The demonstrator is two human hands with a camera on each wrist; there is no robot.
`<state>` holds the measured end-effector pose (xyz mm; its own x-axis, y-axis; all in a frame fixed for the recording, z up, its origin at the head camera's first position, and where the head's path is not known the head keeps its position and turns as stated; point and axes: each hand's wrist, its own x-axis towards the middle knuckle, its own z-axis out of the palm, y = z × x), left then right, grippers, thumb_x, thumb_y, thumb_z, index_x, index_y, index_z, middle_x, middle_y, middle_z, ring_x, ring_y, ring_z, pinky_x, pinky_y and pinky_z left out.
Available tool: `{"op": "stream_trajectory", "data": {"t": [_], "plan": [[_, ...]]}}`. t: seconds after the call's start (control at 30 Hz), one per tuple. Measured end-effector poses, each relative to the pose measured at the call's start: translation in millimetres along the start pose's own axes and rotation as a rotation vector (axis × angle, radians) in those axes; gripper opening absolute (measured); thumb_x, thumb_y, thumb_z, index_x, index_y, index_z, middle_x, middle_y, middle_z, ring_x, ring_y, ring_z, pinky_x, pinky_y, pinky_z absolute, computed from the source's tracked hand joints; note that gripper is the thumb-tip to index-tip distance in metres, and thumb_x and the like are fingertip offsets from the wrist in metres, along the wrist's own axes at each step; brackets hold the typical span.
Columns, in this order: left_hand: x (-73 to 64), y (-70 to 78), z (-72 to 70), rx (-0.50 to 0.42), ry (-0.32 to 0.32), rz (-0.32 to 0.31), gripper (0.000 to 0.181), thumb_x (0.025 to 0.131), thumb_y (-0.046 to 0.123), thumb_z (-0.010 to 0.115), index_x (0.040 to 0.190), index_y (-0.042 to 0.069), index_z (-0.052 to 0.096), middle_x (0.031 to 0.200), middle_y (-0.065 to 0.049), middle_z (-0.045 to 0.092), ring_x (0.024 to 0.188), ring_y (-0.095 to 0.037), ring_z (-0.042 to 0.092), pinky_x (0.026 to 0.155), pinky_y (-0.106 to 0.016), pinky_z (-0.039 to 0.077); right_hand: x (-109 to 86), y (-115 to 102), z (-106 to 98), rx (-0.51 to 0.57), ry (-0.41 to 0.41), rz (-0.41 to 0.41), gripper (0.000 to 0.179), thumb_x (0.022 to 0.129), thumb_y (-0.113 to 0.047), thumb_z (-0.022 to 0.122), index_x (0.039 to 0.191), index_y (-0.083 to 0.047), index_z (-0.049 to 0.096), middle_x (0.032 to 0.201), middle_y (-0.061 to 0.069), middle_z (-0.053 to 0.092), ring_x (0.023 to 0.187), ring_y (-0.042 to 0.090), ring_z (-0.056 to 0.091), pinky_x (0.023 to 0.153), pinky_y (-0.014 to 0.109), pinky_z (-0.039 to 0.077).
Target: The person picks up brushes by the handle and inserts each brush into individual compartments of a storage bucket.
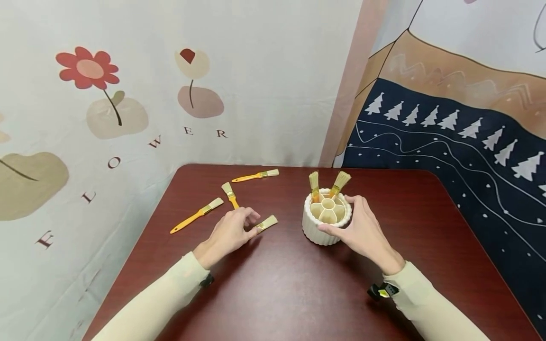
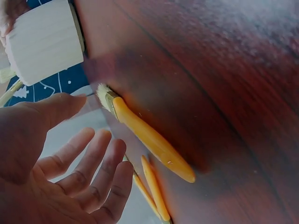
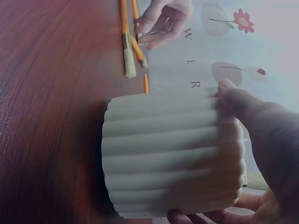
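Note:
A white ribbed holder point(image 1: 321, 234) with petal-shaped compartments stands upright on the table. My right hand point(image 1: 368, 236) grips it by the rim, thumb on the near side and fingers round the far side. Two brushes point(image 1: 314, 182) stand bristles up in its back compartments. My left hand point(image 1: 229, 233) hovers over a flat paintbrush point(image 1: 268, 222) that lies on the table, its bristles toward the holder. In the left wrist view its yellow handle point(image 2: 154, 144) shows whole, with the loosely bent fingers and thumb apart from it. In the head view the hand hides that handle.
Three more yellow-handled brushes lie on the dark red table point(image 1: 281, 289): one at left point(image 1: 197, 216), one just beyond my left hand point(image 1: 230, 195), one near the back edge point(image 1: 256, 175). A printed flower curtain point(image 1: 273, 94) hangs behind the table, a navy tree-patterned one point(image 1: 426, 142) at right.

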<state>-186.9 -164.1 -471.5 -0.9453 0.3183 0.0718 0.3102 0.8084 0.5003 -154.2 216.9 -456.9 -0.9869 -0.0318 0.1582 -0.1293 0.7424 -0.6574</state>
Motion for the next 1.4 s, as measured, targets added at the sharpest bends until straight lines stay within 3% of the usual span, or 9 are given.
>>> {"op": "stream_trajectory", "data": {"t": [0.23,0.37,0.57,0.87,1.13,1.4], "plan": [[-1.1,-7.3,1.9,-0.008,-0.020,0.010,0.032,0.098,0.026,0.097,0.124,0.015,0.083,0.113,-0.001,0.081,0.101,-0.020,0.076,0.085,-0.040,0.066,1.8,-1.9,-2.3,-0.005,-0.019,-0.023,0.110,0.086,-0.068,0.099,0.155,0.002,0.049,0.163,0.024,0.056,0.145,0.042,0.063,0.120,0.063,0.057],[-2.2,-8.8,2.1,-0.006,-0.023,0.003,0.033,0.097,0.028,0.098,0.124,0.016,0.083,0.114,-0.001,0.082,0.101,-0.020,0.076,0.087,-0.042,0.066,2.2,0.8,-9.1,-0.009,-0.046,-0.055,0.112,0.087,-0.067,0.099,0.161,0.001,0.049,0.157,0.023,0.060,0.138,0.038,0.066,0.113,0.059,0.062],[-3.4,-11.8,1.8,0.000,-0.024,-0.007,0.034,0.097,0.030,0.099,0.124,0.017,0.083,0.114,0.000,0.082,0.100,-0.020,0.076,0.086,-0.042,0.066,6.5,15.7,-28.0,0.055,-0.167,-0.089,0.108,0.092,-0.059,0.098,0.170,-0.006,0.045,0.158,0.018,0.060,0.123,0.030,0.077,0.104,0.051,0.072],[-3.3,-15.3,2.5,0.005,-0.018,-0.014,0.031,0.096,0.030,0.100,0.120,0.019,0.084,0.110,0.003,0.082,0.097,-0.016,0.076,0.086,-0.041,0.067,24.4,38.8,-50.8,0.188,-0.318,-0.134,0.086,0.102,-0.036,0.094,0.173,-0.016,0.049,0.166,0.014,0.062,0.138,0.037,0.075,0.111,0.053,0.069],[2.4,-14.6,8.7,0.022,-0.015,0.001,0.027,0.096,0.031,0.099,0.114,0.018,0.084,0.103,0.004,0.080,0.089,-0.011,0.071,0.077,-0.036,0.063,38.8,51.0,-51.5,0.253,-0.376,-0.110,0.077,0.103,-0.035,0.092,0.170,-0.023,0.056,0.166,0.009,0.067,0.142,0.034,0.074,0.108,0.020,0.063],[7.9,-13.7,12.2,0.067,-0.029,0.000,0.023,0.095,0.028,0.100,0.109,0.018,0.084,0.098,0.003,0.078,0.086,-0.008,0.070,0.075,-0.033,0.062,45.1,57.2,-47.6,0.311,-0.400,-0.103,0.075,0.102,-0.031,0.094,0.167,-0.025,0.057,0.167,0.009,0.067,0.140,0.036,0.075,0.108,0.017,0.061]]}}
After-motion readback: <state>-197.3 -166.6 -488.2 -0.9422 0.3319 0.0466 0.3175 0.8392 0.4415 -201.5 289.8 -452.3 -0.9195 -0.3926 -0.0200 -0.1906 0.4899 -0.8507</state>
